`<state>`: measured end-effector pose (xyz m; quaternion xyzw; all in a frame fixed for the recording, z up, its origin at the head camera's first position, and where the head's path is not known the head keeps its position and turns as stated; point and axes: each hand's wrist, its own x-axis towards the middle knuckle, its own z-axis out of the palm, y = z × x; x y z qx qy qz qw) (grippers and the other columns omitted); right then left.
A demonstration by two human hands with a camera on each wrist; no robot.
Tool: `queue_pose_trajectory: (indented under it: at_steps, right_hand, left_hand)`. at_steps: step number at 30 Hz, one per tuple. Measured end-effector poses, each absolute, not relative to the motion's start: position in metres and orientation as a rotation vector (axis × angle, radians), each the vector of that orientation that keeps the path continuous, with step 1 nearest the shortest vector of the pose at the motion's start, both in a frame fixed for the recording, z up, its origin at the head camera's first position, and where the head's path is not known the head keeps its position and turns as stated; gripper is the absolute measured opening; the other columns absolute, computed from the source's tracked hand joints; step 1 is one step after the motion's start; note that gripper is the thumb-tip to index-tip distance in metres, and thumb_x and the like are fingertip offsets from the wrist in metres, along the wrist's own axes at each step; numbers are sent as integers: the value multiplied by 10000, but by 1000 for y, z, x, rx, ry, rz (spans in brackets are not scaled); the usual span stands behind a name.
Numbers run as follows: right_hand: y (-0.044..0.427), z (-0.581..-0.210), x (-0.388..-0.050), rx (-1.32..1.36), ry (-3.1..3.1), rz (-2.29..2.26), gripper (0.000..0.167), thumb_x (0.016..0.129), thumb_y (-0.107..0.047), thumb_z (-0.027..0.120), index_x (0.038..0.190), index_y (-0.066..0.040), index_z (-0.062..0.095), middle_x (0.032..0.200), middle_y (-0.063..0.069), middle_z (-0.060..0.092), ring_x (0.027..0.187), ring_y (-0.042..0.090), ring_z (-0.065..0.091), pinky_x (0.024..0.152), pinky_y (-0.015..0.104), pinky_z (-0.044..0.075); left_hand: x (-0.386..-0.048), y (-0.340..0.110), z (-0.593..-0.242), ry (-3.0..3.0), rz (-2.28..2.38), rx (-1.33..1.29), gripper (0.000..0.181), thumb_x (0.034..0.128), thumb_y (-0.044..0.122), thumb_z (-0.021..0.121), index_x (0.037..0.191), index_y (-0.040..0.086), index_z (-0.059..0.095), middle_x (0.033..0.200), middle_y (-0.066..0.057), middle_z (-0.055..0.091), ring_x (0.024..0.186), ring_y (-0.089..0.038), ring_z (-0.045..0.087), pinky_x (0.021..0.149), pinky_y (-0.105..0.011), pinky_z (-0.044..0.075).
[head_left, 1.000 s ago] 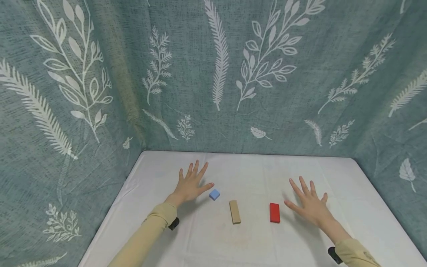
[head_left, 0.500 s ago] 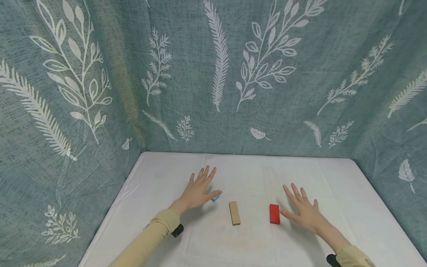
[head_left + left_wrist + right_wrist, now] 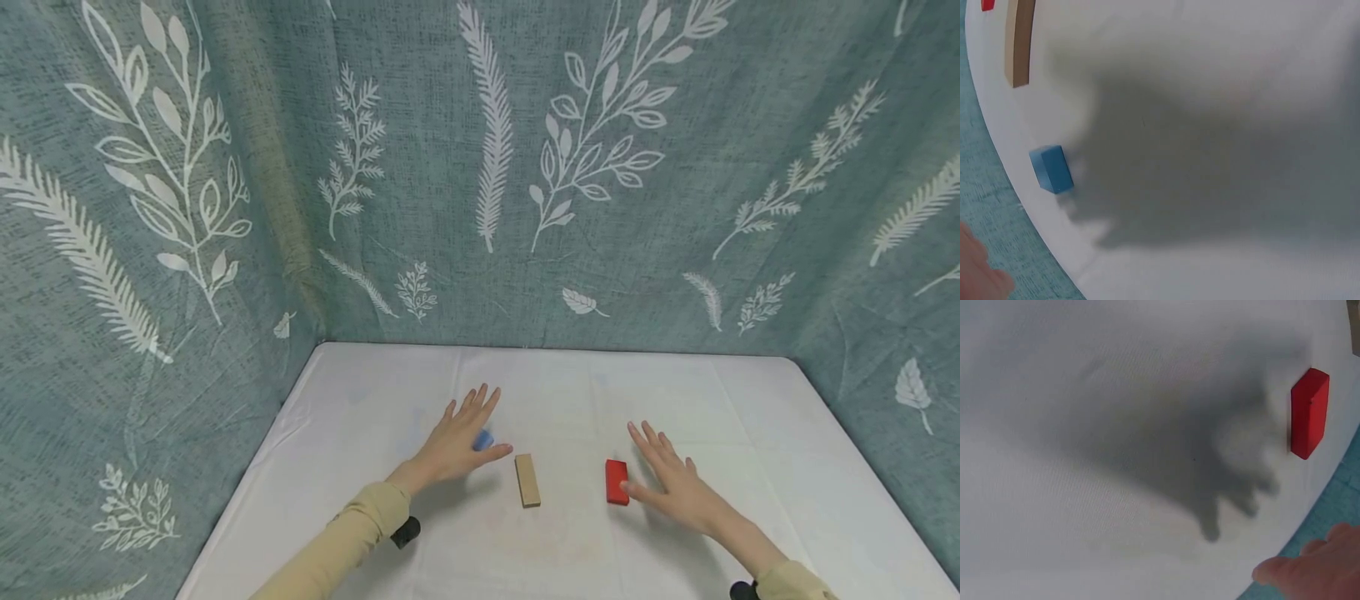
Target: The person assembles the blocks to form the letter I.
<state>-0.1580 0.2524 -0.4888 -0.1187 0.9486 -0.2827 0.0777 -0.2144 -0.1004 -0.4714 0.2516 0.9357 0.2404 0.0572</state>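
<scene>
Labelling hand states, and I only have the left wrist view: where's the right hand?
Observer: Head view has the right hand just right of the red block, its thumb overlapping the block's edge in the image.
Operator: Gripping it?
Observer: No. The right wrist view shows white cloth between the block and the visible fingers.
Operator: My feed clips that block. Shape?
Observer: Oblong, lying flat, long sides running roughly toward the patterned curtain.
</scene>
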Motion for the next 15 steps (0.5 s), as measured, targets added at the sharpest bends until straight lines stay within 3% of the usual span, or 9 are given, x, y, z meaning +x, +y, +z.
queue_pose_trajectory:
  at_steps: [5,11,15]
  right_hand:
    - [251,-489,-157,-386,2812,-923,873,868,-518,599,1532,-178,148,1583,190,128,1419,504,92,1004,821,84]
    - [251,-496,-154,-367,2773,-1018,887,869,-506,611,1538,-231,98,1591,164,124,1436,463,104,1061,769,118]
    - [252,-503,-150,-326,2720,-1109,910,866,-492,626,1538,-261,58,1598,128,120,1443,429,142,1084,723,202]
  left_hand:
    - [-210,-96,-473,2817,785,783,889,895,586,508,1537,162,61,1606,-69,46,1486,-280,52,1221,-531,70]
    - [-201,-89,-476,2777,910,802,915,880,531,574,1534,130,76,1607,-60,67,1480,-299,102,1224,-514,103]
    - [-195,-84,-479,2743,991,802,921,872,504,597,1533,121,84,1607,-49,80,1480,-291,117,1227,-487,127]
